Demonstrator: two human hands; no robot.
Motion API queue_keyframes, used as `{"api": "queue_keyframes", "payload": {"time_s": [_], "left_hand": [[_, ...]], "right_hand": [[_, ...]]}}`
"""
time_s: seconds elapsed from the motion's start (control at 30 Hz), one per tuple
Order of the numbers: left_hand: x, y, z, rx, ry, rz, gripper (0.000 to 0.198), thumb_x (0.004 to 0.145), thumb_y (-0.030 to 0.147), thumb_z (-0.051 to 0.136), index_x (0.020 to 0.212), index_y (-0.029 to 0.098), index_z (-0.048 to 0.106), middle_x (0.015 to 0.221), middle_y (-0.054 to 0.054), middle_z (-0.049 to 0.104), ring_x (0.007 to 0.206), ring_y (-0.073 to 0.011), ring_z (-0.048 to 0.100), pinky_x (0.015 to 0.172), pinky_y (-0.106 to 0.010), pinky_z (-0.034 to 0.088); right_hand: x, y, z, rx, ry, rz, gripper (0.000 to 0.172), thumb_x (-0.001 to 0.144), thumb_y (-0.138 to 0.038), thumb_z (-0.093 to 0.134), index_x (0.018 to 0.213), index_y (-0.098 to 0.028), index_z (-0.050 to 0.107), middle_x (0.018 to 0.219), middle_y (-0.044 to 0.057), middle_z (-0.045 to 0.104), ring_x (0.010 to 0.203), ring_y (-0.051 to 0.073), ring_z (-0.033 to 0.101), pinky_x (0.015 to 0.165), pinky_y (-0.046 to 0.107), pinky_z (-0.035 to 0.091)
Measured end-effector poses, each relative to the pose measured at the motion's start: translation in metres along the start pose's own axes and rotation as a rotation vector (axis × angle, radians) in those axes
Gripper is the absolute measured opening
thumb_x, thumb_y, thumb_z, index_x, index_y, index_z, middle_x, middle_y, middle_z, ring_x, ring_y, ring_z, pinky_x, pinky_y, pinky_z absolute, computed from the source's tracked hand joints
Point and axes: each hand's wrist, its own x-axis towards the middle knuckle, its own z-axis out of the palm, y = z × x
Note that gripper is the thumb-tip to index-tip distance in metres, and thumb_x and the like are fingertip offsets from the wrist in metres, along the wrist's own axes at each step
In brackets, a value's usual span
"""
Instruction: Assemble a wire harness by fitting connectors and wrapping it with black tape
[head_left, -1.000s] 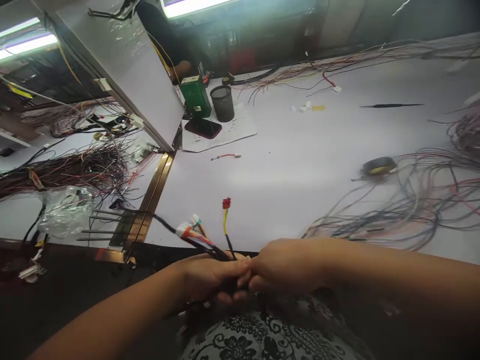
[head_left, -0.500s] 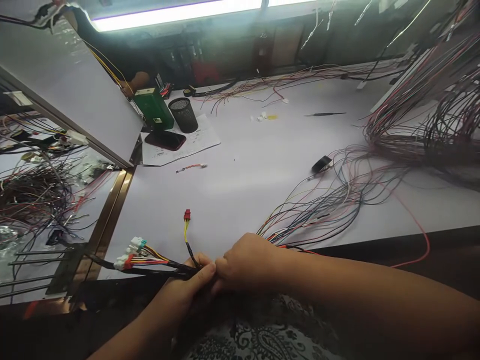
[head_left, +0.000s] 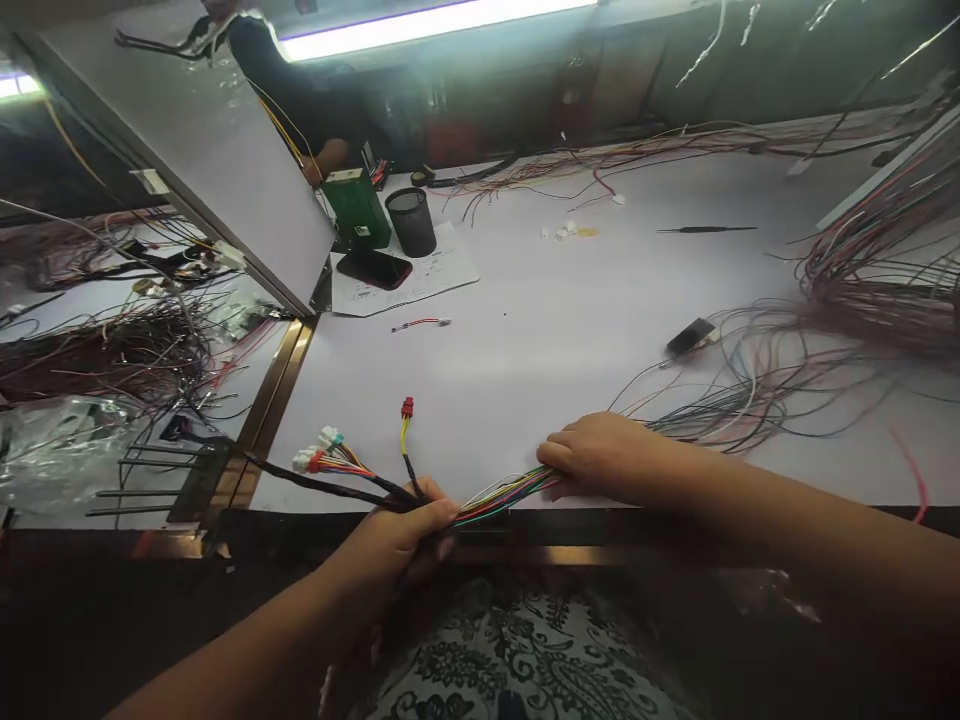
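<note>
My left hand [head_left: 401, 545] is closed around a wire harness [head_left: 502, 493] at the table's near edge. From that grip, black-sleeved branches fan out to the left, ending in white and teal connectors [head_left: 319, 452] and a small red connector [head_left: 407, 407] on a yellow lead. My right hand [head_left: 600, 458] sits to the right on the table, fingers closed around the same bundle of coloured wires. A short stretch of bare multicoloured wires spans between the two hands.
Loose wires [head_left: 757, 390] sprawl over the white table [head_left: 555, 330] to the right, with a black tape piece [head_left: 690, 336]. A mesh cup [head_left: 411, 222], green box [head_left: 357, 207], phone [head_left: 374, 268] and tilted white board [head_left: 217, 140] stand at the back left. More wire tangles [head_left: 112, 350] lie left.
My hands were together on the harness; now my right hand has slid right along the bundle, exposing coloured wires between them. The camera view has also shifted.
</note>
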Motion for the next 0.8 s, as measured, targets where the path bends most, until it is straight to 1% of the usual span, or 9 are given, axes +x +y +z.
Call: {"api": "queue_keyframes", "payload": {"time_s": [0.1, 0.13, 0.2, 0.27, 0.33, 0.43, 0.57, 0.7, 0.8], "left_hand": [[0.002, 0.003, 0.006, -0.053, 0.020, 0.024, 0.027, 0.076, 0.037, 0.069, 0.072, 0.018, 0.051, 0.055, 0.004, 0.053, 0.044, -0.0049, 0.040, 0.041, -0.014, 0.024], [0.003, 0.003, 0.007, -0.080, 0.011, 0.019, 0.026, 0.076, 0.035, 0.070, 0.074, 0.017, 0.052, 0.058, 0.003, 0.054, 0.048, -0.0059, 0.045, 0.044, -0.014, 0.029], [0.006, 0.001, 0.005, -0.118, -0.007, -0.004, 0.024, 0.075, 0.032, 0.071, 0.075, 0.017, 0.053, 0.061, 0.003, 0.054, 0.054, -0.0075, 0.049, 0.048, -0.015, 0.033], [0.008, -0.001, -0.001, -0.127, -0.068, -0.021, 0.023, 0.077, 0.033, 0.068, 0.073, 0.017, 0.053, 0.059, 0.003, 0.053, 0.047, -0.0064, 0.043, 0.043, -0.016, 0.026], [0.010, -0.004, -0.011, -0.133, -0.206, -0.031, 0.025, 0.081, 0.039, 0.059, 0.074, 0.015, 0.055, 0.060, 0.001, 0.053, 0.043, -0.0060, 0.038, 0.041, -0.019, 0.022], [0.008, -0.008, -0.027, -0.015, -0.369, -0.016, 0.034, 0.083, 0.044, 0.052, 0.082, 0.012, 0.063, 0.066, -0.003, 0.058, 0.052, -0.0100, 0.047, 0.049, -0.022, 0.031], [-0.001, -0.008, -0.034, 0.350, -0.277, 0.057, 0.029, 0.084, 0.043, 0.058, 0.079, 0.014, 0.061, 0.068, 0.000, 0.057, 0.059, -0.0108, 0.049, 0.056, -0.022, 0.034], [-0.006, -0.005, -0.027, 0.381, -0.231, 0.131, 0.029, 0.087, 0.041, 0.053, 0.076, 0.015, 0.058, 0.062, 0.005, 0.048, 0.053, -0.0086, 0.040, 0.055, -0.023, 0.033], [-0.005, -0.003, -0.024, 0.469, -0.226, 0.165, 0.034, 0.090, 0.043, 0.047, 0.073, 0.015, 0.057, 0.066, 0.002, 0.053, 0.057, -0.0095, 0.045, 0.058, -0.023, 0.036]], "right_hand": [[0.022, -0.037, -0.001, 0.145, 0.168, 0.021, 0.071, 0.079, -0.053, 0.072, 0.134, -0.015, 0.046, 0.108, 0.011, 0.063, 0.093, 0.026, 0.058, 0.077, 0.036, 0.043], [0.031, -0.050, 0.001, 0.188, 0.195, 0.031, 0.070, 0.081, -0.052, 0.070, 0.135, -0.014, 0.045, 0.109, 0.012, 0.063, 0.094, 0.026, 0.059, 0.078, 0.036, 0.044], [0.047, -0.071, 0.007, 0.255, 0.154, 0.068, 0.049, 0.090, -0.048, 0.060, 0.122, -0.012, 0.054, 0.099, 0.011, 0.066, 0.084, 0.025, 0.061, 0.070, 0.035, 0.044], [0.058, -0.081, 0.013, 0.299, 0.083, 0.095, 0.032, 0.095, -0.043, 0.054, 0.106, -0.013, 0.060, 0.088, 0.008, 0.067, 0.073, 0.023, 0.062, 0.059, 0.032, 0.040], [0.062, -0.081, 0.017, 0.313, 0.026, 0.103, 0.024, 0.094, -0.039, 0.056, 0.098, -0.016, 0.061, 0.083, 0.006, 0.067, 0.069, 0.022, 0.063, 0.052, 0.030, 0.033], [0.062, -0.071, 0.020, 0.284, 0.001, 0.087, 0.017, 0.093, -0.034, 0.058, 0.094, -0.018, 0.060, 0.079, 0.004, 0.067, 0.065, 0.021, 0.063, 0.048, 0.029, 0.023], [0.059, -0.063, 0.023, 0.201, 0.046, 0.025, 0.021, 0.094, -0.037, 0.055, 0.082, -0.019, 0.056, 0.068, 0.001, 0.063, 0.055, 0.018, 0.058, 0.047, 0.029, 0.013], [0.059, -0.058, 0.021, 0.171, 0.075, -0.058, 0.027, 0.095, -0.037, 0.055, 0.076, -0.018, 0.051, 0.066, 0.000, 0.062, 0.054, 0.016, 0.056, 0.048, 0.029, 0.012], [0.059, -0.050, 0.019, 0.153, 0.066, -0.096, 0.023, 0.095, -0.030, 0.055, 0.076, -0.017, 0.053, 0.068, 0.000, 0.063, 0.056, 0.016, 0.057, 0.049, 0.030, 0.015]]}}
